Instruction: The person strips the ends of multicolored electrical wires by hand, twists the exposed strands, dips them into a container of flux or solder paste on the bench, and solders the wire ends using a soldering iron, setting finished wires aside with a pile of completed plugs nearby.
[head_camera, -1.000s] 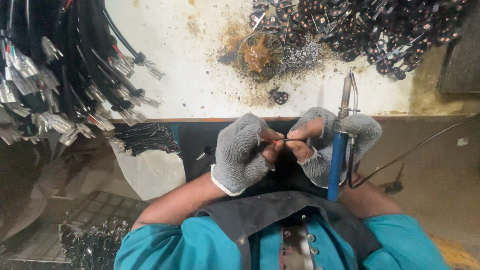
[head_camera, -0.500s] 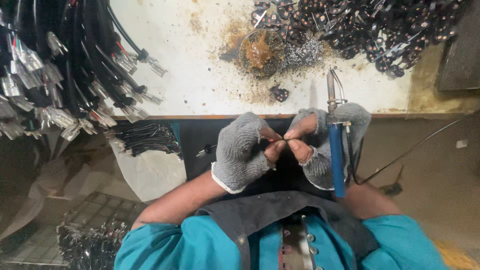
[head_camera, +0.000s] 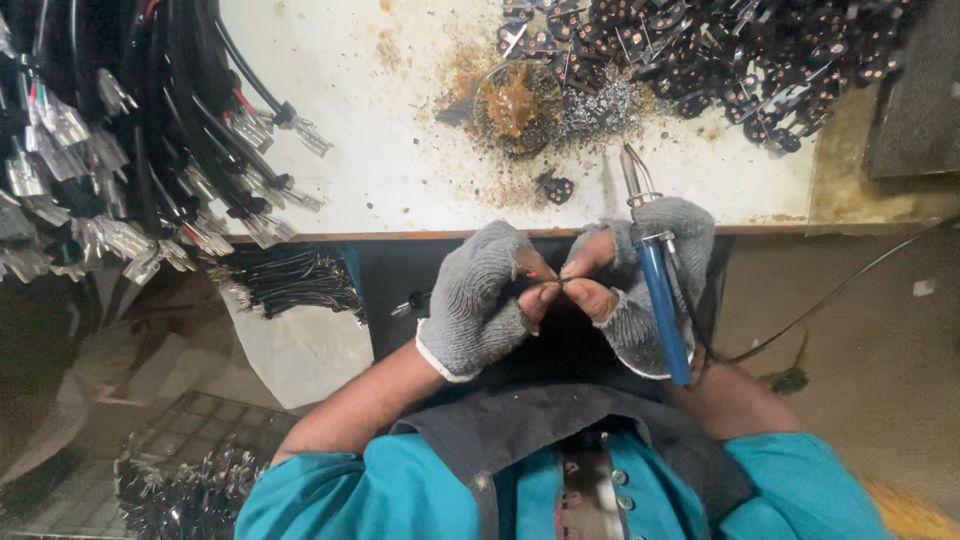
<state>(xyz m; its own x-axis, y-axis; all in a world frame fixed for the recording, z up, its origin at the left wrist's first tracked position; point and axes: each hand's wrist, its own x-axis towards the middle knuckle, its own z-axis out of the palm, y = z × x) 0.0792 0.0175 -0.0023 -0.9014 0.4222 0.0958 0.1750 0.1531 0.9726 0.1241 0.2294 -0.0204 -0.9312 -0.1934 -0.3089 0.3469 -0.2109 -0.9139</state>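
- My left hand (head_camera: 480, 295) pinches a thin wire end (head_camera: 545, 283), fingers closed.
- My right hand (head_camera: 640, 280) grips the blue soldering iron (head_camera: 660, 300), fingertips on that wire.
- Joint looks unsoldered yet; cables (head_camera: 130, 170) heaped on the bench (head_camera: 400, 150) wait.

Left hand (head_camera: 480, 300) and right hand (head_camera: 640, 290) fingertip-to-fingertip

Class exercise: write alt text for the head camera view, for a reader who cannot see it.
Two hands in grey fingerless gloves, left hand and right hand, pinch a small wire end between bare fingertips; the right also holds a blue-handled soldering iron. Beyond them, a stained white bench carries black cable bundles and a pile of small dark parts.
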